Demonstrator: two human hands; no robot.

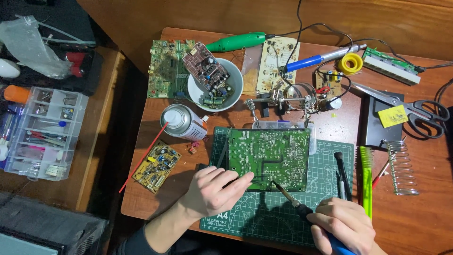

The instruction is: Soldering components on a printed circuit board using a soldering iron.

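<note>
Left hand [214, 191] palm down, fingers loosely curled, fingertips pressing the near left edge of the green circuit board [269, 158]. Board flat, solder side up, on the green cutting mat [325, 156] at table centre. Right hand [342, 226] closed in a pen-style grip around the blue-handled soldering iron [295, 203], wrist low at the mat's near edge. Iron slanted up-left, tip touching the board's near edge, just beside the left fingertips. Spray can [181, 122] well apart, upper left.

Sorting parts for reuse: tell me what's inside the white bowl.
The white bowl holds a small brownish circuit board tilted across it, with dark cylindrical components at its lower edge. Whatever lies beneath the board is covered.
</note>
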